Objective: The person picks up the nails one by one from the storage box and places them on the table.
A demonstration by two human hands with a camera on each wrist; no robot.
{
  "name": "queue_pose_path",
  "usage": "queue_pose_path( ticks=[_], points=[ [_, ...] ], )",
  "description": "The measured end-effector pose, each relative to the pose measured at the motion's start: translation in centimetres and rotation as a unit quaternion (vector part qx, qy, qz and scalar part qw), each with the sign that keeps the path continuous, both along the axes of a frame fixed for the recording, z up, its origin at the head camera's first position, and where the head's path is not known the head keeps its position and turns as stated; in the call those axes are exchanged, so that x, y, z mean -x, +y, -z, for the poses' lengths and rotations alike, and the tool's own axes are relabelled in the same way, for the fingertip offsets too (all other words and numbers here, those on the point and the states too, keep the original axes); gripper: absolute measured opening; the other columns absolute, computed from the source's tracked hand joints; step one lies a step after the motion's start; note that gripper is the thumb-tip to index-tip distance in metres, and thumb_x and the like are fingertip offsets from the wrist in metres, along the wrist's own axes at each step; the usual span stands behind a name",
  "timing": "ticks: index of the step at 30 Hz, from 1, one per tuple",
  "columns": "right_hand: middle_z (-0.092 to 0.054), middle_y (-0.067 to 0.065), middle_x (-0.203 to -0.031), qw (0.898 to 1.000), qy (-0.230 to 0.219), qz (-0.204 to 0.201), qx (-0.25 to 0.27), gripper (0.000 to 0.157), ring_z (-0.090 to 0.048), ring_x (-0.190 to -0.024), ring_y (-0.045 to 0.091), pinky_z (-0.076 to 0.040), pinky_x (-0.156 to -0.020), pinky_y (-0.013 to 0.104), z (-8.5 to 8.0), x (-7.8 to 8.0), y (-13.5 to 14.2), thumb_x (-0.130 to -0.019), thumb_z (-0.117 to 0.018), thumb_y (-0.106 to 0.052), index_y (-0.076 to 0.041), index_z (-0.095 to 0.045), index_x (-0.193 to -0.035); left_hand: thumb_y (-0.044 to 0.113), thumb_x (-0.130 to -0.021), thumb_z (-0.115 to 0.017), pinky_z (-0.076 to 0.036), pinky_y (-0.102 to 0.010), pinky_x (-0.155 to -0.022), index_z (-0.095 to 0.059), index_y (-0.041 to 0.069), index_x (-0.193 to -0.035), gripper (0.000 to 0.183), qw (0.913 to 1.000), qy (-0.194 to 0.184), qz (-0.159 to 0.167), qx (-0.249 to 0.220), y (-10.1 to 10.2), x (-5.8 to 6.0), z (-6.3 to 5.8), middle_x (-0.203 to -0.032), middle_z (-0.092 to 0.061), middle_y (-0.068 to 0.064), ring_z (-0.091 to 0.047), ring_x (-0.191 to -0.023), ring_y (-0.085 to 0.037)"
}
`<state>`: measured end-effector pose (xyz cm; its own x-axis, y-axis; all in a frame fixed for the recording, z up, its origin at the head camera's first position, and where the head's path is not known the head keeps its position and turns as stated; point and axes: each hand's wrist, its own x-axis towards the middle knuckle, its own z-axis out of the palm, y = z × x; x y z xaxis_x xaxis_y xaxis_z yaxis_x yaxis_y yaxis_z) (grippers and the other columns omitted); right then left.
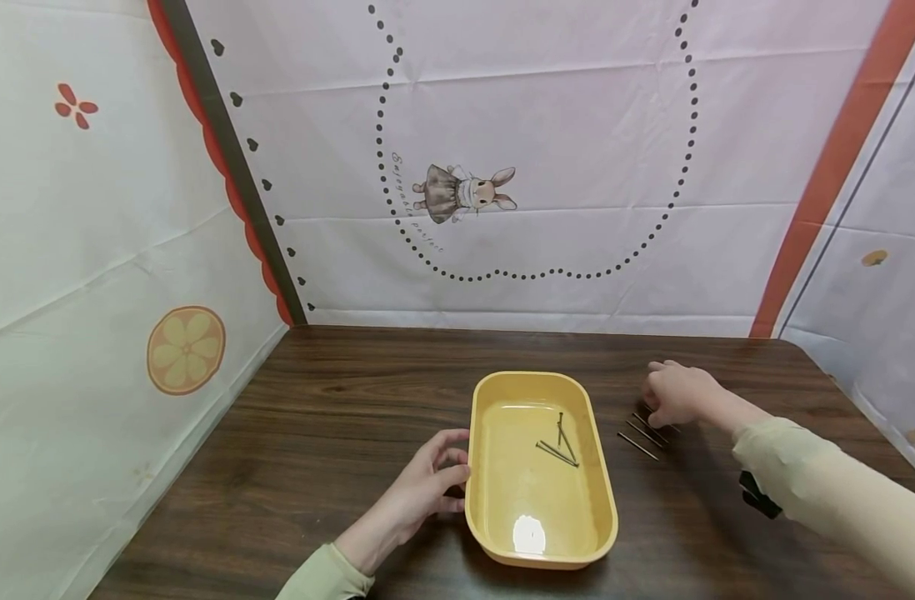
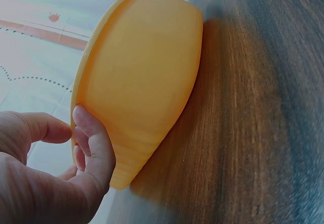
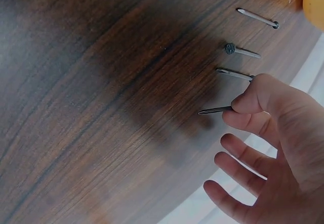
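A yellow tray (image 1: 495, 546) stands on the table, with several nails (image 1: 555, 452) lying on its floor. My left hand (image 1: 425, 483) is at the tray's left side, its loosely bent fingertips at the outer wall just under the rim, as the left wrist view also shows. To the right of the tray, my right hand (image 3: 283, 138) pinches a nail (image 3: 215, 110) between thumb and index finger, close over the tabletop; the other fingers are spread. Beside it lie three more nails, the nearest one (image 3: 234, 74) partly behind the thumb and the farthest one (image 3: 258, 18) towards the tray.
The dark wood table (image 1: 337, 392) has a patterned white cloth (image 1: 577, 167) hanging behind it and at both sides. A black band (image 1: 759, 496) shows under the right sleeve.
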<state>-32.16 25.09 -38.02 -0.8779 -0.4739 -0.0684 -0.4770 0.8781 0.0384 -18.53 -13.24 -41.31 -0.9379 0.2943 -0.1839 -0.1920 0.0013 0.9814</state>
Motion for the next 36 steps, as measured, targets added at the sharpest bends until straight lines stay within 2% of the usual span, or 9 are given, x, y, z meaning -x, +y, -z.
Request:
queue_pose_path(
  ticks=[13,17,21,24,29,36],
  points=[
    [-0.045,0.0,-0.082,1.0,0.008,-0.002,-0.004,0.035,-0.042,-0.082,0.022,-0.03,-0.058,0.034,0.6,0.1,0.1,-0.062,-0.079,-0.024,-0.021,-0.045,-0.057,0.005,-0.094,-0.054,-0.054,-0.025,-0.062,-0.034,0.003,-0.146,0.055,1.0,0.0,0.001,0.001,0.0,0.0,0.0,-0.112,-0.052,-0.011,-0.057,-0.083,-0.016],
    [-0.051,0.002,-0.085,1.0,0.01,-0.001,-0.005,0.036,-0.05,-0.092,0.029,-0.031,-0.061,0.036,0.7,0.1,0.2,-0.062,-0.08,-0.024,-0.021,-0.044,-0.056,0.004,-0.094,-0.054,-0.054,-0.025,-0.062,-0.035,0.003,-0.146,0.055,1.0,0.0,0.001,0.001,0.0,0.0,-0.1,-0.112,-0.052,-0.011,-0.057,-0.083,-0.016],
    [-0.053,0.003,-0.088,1.0,0.009,-0.001,-0.003,0.035,-0.051,-0.094,0.031,-0.03,-0.061,0.036,0.8,0.0,0.3,-0.063,-0.08,-0.025,-0.02,-0.046,-0.057,0.004,-0.094,-0.054,-0.054,-0.025,-0.062,-0.035,0.003,-0.146,0.055,1.0,-0.001,0.001,0.001,0.0,0.1,0.0,-0.112,-0.052,-0.011,-0.057,-0.082,-0.016],
    [-0.049,0.002,-0.084,1.0,0.008,-0.001,0.0,0.035,-0.046,-0.085,0.025,-0.028,-0.06,0.034,0.9,0.0,0.3,-0.063,-0.08,-0.024,-0.021,-0.046,-0.057,0.004,-0.094,-0.054,-0.054,-0.025,-0.062,-0.035,0.003,-0.146,0.055,1.0,-0.002,0.002,0.001,0.0,0.1,0.0,-0.111,-0.053,-0.01,-0.057,-0.082,-0.016],
    [-0.047,0.0,-0.081,1.0,0.014,0.0,0.004,0.034,-0.043,-0.082,0.023,-0.027,-0.059,0.033,1.1,0.1,0.3,-0.063,-0.078,-0.022,-0.021,-0.045,-0.055,0.005,-0.094,-0.054,-0.054,-0.025,-0.062,-0.034,0.003,-0.146,0.055,1.0,-0.001,0.002,0.002,0.0,0.1,0.0,-0.112,-0.052,-0.011,-0.057,-0.082,-0.016],
    [-0.051,0.002,-0.085,1.0,0.013,0.001,0.007,0.034,-0.047,-0.086,0.026,-0.028,-0.06,0.034,1.1,-0.1,0.2,-0.064,-0.079,-0.023,-0.021,-0.046,-0.056,0.004,-0.094,-0.054,-0.054,-0.025,-0.062,-0.035,0.003,-0.146,0.055,1.0,-0.004,0.002,0.0,0.0,0.2,0.1,-0.111,-0.052,-0.01,-0.057,-0.082,-0.015]
  ],
)
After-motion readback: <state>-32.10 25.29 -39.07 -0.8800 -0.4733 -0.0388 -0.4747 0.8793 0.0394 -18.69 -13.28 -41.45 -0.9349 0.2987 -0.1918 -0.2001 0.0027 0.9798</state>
